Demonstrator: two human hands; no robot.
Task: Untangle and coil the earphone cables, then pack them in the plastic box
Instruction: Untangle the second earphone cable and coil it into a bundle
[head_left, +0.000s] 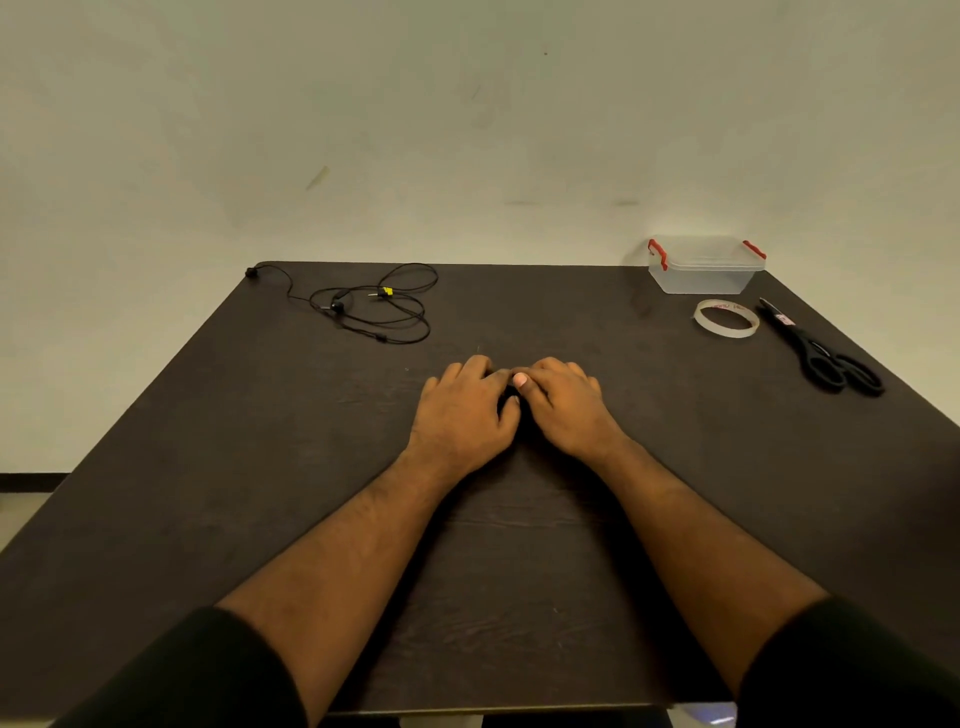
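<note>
Black, thin earphone cables (374, 304) lie tangled at the dark desk's (208, 467) far left, well apart from both empty hands resting flat mid-desk. The left hand (462, 410) is nearer; the right hand (563, 405) sits closer to the lidded clear plastic box (704, 270), far right.

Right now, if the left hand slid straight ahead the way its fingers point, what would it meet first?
Probably nothing: the left hand points up the bare table toward the far edge. The earphone cable lies off to its left, though depth is uncertain.
</note>
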